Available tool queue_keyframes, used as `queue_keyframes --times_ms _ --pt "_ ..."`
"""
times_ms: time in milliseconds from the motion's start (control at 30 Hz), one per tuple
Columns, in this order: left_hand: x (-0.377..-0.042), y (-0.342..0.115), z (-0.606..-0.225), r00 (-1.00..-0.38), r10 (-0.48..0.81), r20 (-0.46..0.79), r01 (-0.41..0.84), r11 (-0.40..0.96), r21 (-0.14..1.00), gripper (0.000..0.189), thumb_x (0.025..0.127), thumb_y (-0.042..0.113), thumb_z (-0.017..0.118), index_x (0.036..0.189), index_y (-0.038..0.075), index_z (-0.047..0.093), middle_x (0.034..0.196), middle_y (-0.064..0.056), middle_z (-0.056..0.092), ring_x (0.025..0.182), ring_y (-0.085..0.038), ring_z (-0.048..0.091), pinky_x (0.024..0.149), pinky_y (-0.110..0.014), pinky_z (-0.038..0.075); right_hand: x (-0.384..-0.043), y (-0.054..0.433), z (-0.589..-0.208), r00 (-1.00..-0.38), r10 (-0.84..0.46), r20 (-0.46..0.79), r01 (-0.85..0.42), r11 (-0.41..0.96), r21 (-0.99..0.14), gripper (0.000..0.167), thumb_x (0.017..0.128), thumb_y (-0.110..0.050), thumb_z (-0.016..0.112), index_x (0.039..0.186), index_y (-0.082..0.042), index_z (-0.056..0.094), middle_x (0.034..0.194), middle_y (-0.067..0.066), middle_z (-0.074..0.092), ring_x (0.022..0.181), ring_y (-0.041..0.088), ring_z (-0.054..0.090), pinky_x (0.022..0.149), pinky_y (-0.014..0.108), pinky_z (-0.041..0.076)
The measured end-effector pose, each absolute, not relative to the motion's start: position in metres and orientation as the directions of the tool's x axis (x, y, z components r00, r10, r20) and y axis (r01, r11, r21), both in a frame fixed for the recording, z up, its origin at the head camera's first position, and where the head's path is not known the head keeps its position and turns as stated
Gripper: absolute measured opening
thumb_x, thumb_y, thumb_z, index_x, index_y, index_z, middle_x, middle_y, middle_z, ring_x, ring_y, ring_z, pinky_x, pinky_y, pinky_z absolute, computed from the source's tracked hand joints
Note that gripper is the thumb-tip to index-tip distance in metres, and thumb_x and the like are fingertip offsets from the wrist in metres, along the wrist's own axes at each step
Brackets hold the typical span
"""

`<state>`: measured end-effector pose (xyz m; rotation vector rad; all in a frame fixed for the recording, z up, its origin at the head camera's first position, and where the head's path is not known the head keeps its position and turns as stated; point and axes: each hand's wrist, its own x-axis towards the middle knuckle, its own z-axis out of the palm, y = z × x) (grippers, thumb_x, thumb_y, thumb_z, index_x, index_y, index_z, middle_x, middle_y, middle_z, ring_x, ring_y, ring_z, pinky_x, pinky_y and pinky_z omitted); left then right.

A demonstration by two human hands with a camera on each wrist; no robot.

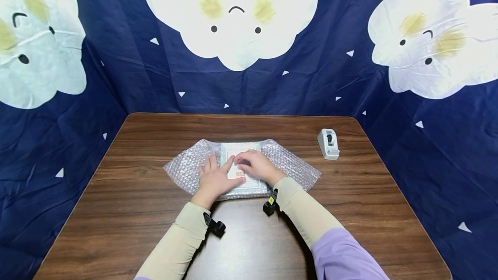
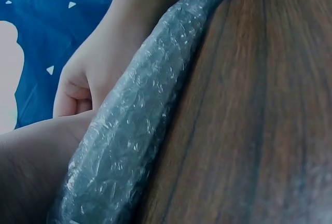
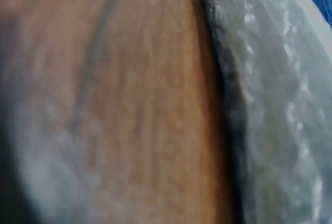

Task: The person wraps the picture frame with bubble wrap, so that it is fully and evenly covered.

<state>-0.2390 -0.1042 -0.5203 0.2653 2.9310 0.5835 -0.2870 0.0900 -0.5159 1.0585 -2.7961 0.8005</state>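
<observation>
A flat, pale rectangular item with a patterned border [image 1: 249, 146] lies at the middle of the table, in a sheet of bubble wrap [image 1: 188, 165]. The wrap's sides flare out to left and right, and its near edge is folded along the item. My left hand [image 1: 215, 180] rests spread on the left part of the item, thumb pointing right. On the item's middle, close to the left fingertips, sits my right hand [image 1: 256, 165] with bent fingers. Whether it pinches anything is hidden. In the left wrist view the wrap's folded edge [image 2: 129, 115] covers part of both hands.
A white tape dispenser [image 1: 328, 144] stands at the back right of the brown wooden table [image 1: 128, 193]. Dark blue cloth [image 1: 116, 94] with white clouds hangs behind the table and at both sides. The right wrist view is blurred, showing wrap [image 3: 280, 99] beside wood.
</observation>
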Motion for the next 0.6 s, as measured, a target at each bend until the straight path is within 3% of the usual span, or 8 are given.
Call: queue_keyframes --times_ms 267,400,600 --pt "-0.2346 -0.1029 -0.5141 -0.975 0.192 -0.114 0.133 0.910 0.393 0.096 0.079 0.084 0.054 0.159 0.035 0.031 0.164 -0.033 0.003 0.151 -0.052 0.002 0.115 -0.072 0.000 -0.2856 0.0894 -0.5182 -0.756 -0.597 0.269 -0.647 0.615 -0.452 0.012 0.100 -0.023 0.066 0.109 -0.018 0.071 0.110 -0.004 0.071 0.105 0.013 0.064 0.099 0.034 0.049" --pt "-0.2338 -0.1025 -0.5117 -0.975 0.194 -0.112 0.135 0.909 0.395 0.095 0.080 0.083 0.055 0.159 0.036 0.031 0.164 -0.032 0.004 0.151 -0.052 0.002 0.115 -0.072 0.001 -0.2859 0.0896 -0.5190 -0.782 -0.566 0.262 -0.619 0.657 -0.430 0.018 0.100 -0.026 0.066 0.114 -0.016 0.069 0.120 -0.001 0.066 0.116 0.018 0.059 0.104 0.038 0.046" --pt "-0.2336 -0.1025 -0.5125 -0.974 0.193 -0.116 0.133 0.910 0.394 0.094 0.081 0.083 0.054 0.159 0.037 0.030 0.164 -0.032 0.005 0.150 -0.052 0.003 0.115 -0.072 0.000 -0.2855 0.0900 -0.5200 -0.844 -0.484 0.232 -0.537 0.763 -0.360 0.036 0.096 -0.040 0.069 0.124 -0.017 0.066 0.140 0.004 0.055 0.136 0.026 0.045 0.117 0.044 0.033"
